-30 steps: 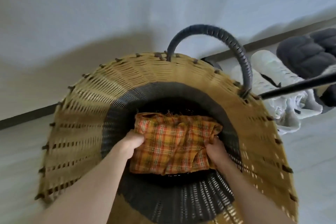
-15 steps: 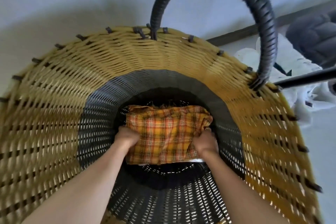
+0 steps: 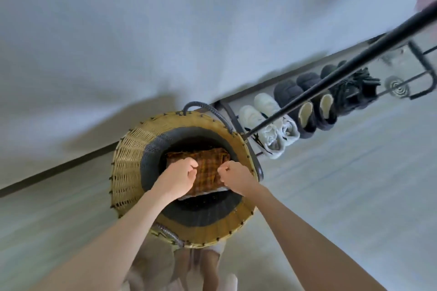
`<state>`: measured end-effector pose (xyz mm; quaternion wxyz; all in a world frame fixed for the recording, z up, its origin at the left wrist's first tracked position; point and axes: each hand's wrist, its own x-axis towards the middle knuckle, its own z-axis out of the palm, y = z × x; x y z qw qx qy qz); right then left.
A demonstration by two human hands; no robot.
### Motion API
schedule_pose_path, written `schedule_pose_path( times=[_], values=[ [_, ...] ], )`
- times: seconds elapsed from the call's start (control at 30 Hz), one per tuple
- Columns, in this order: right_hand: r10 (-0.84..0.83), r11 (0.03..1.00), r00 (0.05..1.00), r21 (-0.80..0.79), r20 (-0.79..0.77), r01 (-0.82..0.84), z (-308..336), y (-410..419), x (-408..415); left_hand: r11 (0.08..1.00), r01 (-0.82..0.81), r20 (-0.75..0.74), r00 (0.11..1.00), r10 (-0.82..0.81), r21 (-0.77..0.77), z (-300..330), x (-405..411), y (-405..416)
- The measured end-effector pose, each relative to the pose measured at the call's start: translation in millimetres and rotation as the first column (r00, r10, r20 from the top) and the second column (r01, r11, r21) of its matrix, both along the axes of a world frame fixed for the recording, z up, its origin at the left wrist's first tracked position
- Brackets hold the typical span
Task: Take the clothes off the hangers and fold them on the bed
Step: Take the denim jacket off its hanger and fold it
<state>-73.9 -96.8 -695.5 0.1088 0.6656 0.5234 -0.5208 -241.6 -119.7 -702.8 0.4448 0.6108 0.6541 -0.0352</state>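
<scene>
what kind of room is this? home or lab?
Most likely a home, perhaps a bedroom corner or entryway. A woven laundry basket holds a folded plaid cloth, and white sneakers and dark slippers line the wall under a black garment rack.

You've got a woven basket [image 3: 127, 168] on the floor [image 3: 343, 196] against the pale wall [image 3: 165, 30]: tan wicker upper band, dark grey lower band inside, dark looped handles at its far rim [image 3: 203, 107] and near rim [image 3: 165, 234]. Dark baseboard [image 3: 47, 172] runs along the wall's foot. Right of the basket, a black metal rack [image 3: 423, 73] with a slanted black pole [image 3: 331, 78] crossing over the footwear. Lined up under it from the basket rightward: white sneakers [image 3: 267, 125], dark padded slippers with pale lining [image 3: 307, 106], and a black knitted item [image 3: 354, 90], too blurred to identify. Round floor drain [image 3: 396, 84] at far right.
</scene>
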Motion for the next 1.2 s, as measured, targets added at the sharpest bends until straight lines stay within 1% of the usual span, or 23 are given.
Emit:
schedule_pose_path(
  times=[0.13,0.2,0.3,0.37,0.5,0.6,0.67,0.73,0.8,0.9,0.97,1.03,1.1,1.13,1.2],
  values=[
    [0.042,0.999,0.999,0.027,-0.021,-0.041,88.0,-13.6,12.4,0.997,0.044,0.038,0.998,-0.046,0.065,80.7,10.5,-12.5],
    [0.011,0.999,0.999,0.046,-0.030,-0.009,131.9,-24.1,22.9,0.990,0.083,0.052,0.995,-0.089,0.112,121.5,17.2,-14.9],
    [-0.021,0.997,0.999,0.070,-0.024,0.023,185.6,-34.0,40.2,0.971,0.156,0.064,0.983,-0.170,0.181,174.5,28.6,-12.6],
    [-0.028,0.997,1.000,0.072,-0.015,0.029,215.5,-34.8,51.5,0.959,0.176,0.071,0.978,-0.196,0.221,204.0,36.7,-7.6],
    [-0.065,0.979,0.997,0.194,0.029,0.059,297.0,-41.0,87.6,0.879,0.259,0.045,0.952,-0.301,0.400,278.9,68.4,6.9],
    [-0.080,0.959,0.995,0.278,0.061,0.060,352.9,-40.8,116.0,0.820,0.264,0.067,0.937,-0.344,0.508,333.1,95.1,19.1],
    [-0.096,0.941,0.993,0.332,0.069,0.067,395.1,-41.9,139.0,0.744,0.270,0.070,0.918,-0.390,0.611,374.7,118.2,27.9],
    [-0.082,0.922,0.992,0.385,0.092,0.041,433.2,-40.6,160.8,0.667,0.256,0.074,0.903,-0.424,0.700,412.4,139.5,37.2],
    [-0.091,0.901,0.990,0.432,0.105,0.037,470.5,-37.0,185.2,0.575,0.254,0.048,0.888,-0.457,0.777,453.1,162.3,45.7],
    [-0.158,0.833,0.984,0.546,0.085,0.087,528.0,-29.9,222.8,0.392,0.244,-0.029,0.877,-0.479,0.887,516.7,197.2,59.3],
    [-0.164,0.786,0.981,0.614,0.108,0.064,567.3,-21.0,247.9,0.245,0.220,-0.086,0.884,-0.459,0.944,558.9,220.5,70.2],
    [-0.170,0.740,0.971,0.672,0.167,0.014,603.7,-9.4,270.3,0.098,0.186,-0.127,0.895,-0.428,0.978,597.7,241.1,81.0],
    [-0.194,0.676,0.955,0.736,0.225,-0.036,636.6,1.9,289.1,-0.052,0.157,-0.165,0.903,-0.396,0.986,632.5,258.3,91.6],
    [-0.213,0.628,0.944,0.775,0.251,-0.064,656.5,8.4,300.0,-0.133,0.153,-0.192,0.908,-0.372,0.979,652.2,268.5,98.4],
    [-0.261,0.540,0.926,0.836,0.271,-0.093,686.8,17.7,313.2,-0.245,0.184,-0.256,0.918,-0.304,0.952,683.2,283.9,110.5]
  ],
)
